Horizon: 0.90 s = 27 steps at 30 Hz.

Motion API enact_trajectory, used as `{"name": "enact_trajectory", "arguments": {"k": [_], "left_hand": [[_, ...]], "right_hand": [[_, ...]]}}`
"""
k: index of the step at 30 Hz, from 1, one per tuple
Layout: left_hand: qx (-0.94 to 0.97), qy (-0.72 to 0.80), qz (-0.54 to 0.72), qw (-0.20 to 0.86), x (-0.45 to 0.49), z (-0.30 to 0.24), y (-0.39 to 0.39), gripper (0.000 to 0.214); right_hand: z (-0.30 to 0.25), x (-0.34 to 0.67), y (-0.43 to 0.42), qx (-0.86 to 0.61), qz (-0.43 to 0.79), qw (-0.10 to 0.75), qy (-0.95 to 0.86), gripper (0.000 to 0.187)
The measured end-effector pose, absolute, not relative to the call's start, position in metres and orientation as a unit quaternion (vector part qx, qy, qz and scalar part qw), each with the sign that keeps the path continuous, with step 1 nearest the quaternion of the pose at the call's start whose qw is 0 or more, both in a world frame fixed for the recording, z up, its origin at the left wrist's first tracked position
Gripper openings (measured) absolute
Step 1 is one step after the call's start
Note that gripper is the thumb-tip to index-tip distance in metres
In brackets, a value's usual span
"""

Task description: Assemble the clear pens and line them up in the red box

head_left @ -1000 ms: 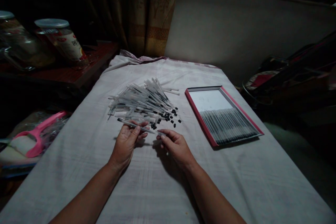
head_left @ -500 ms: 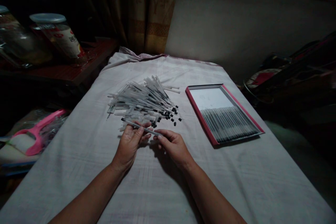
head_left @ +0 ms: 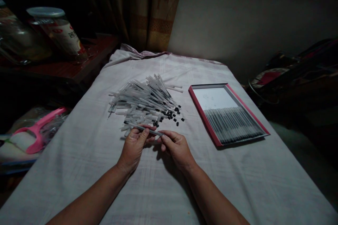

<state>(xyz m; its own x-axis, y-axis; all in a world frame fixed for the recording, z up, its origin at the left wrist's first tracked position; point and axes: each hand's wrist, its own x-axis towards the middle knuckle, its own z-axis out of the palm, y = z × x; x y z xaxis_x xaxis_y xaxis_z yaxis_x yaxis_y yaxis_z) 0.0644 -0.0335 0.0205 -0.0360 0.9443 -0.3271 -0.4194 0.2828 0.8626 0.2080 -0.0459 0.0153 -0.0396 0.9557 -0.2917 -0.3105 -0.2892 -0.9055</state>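
Between my two hands is a slim clear pen [head_left: 151, 131] with a dark end at the left, held slantwise above the cloth. My left hand [head_left: 136, 143] is closed on its middle, thumb on top. At the pen's right end, my right hand [head_left: 176, 146] pinches it between thumb and fingers; that tip is partly hidden. Just beyond my hands lies a loose pile of clear pen parts and refills [head_left: 139, 96], with small black plugs [head_left: 173, 114] scattered at its right edge.
A shallow red-edged box [head_left: 203, 116] at the right holds a row of pens [head_left: 232, 124]. The table wears a pale checked cloth [head_left: 158, 190]. On a dark red side table [head_left: 79, 65] at the left stands a lidded jar [head_left: 62, 35]; below is a pink-handled item [head_left: 39, 132].
The view has shifted slightly. Both hands keep hold of the pen in nearly the same pose; the pile and the box look the same.
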Motion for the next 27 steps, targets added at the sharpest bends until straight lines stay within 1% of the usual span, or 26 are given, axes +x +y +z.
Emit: {"name": "enact_trajectory", "arguments": {"k": [9, 12, 15, 17, 20, 24, 25, 27], "left_hand": [[0.284, 0.486, 0.518, 0.644, 0.065, 0.019, -0.034, 0.053], [0.298, 0.487, 0.496, 0.654, 0.066, 0.020, -0.033, 0.053], [0.314, 0.487, 0.479, 0.659, 0.065, 0.021, -0.031, 0.056], [0.318, 0.483, 0.474, 0.664, 0.061, 0.020, -0.029, 0.059], [0.314, 0.478, 0.461, 0.679, 0.056, 0.018, -0.026, 0.060], [0.340, 0.473, 0.437, 0.686, 0.055, 0.018, -0.025, 0.055], [0.353, 0.474, 0.432, 0.681, 0.056, 0.018, -0.025, 0.053], [0.388, 0.485, 0.427, 0.658, 0.059, 0.016, -0.026, 0.051]], "right_hand": [[0.018, 0.209, -0.046, -0.488, 0.645, 0.478, -0.342, 0.038], [0.020, 0.213, -0.044, -0.501, 0.635, 0.459, -0.368, 0.031], [0.026, 0.226, -0.040, -0.535, 0.585, 0.459, -0.401, 0.024], [0.032, 0.242, -0.038, -0.569, 0.544, 0.469, -0.401, 0.024], [0.043, 0.277, -0.035, -0.608, 0.490, 0.497, -0.379, 0.030], [0.052, 0.313, -0.035, -0.615, 0.438, 0.580, -0.306, 0.034], [0.051, 0.316, -0.036, -0.616, 0.432, 0.588, -0.298, 0.035], [0.048, 0.313, -0.036, -0.619, 0.437, 0.574, -0.311, 0.033]]}}
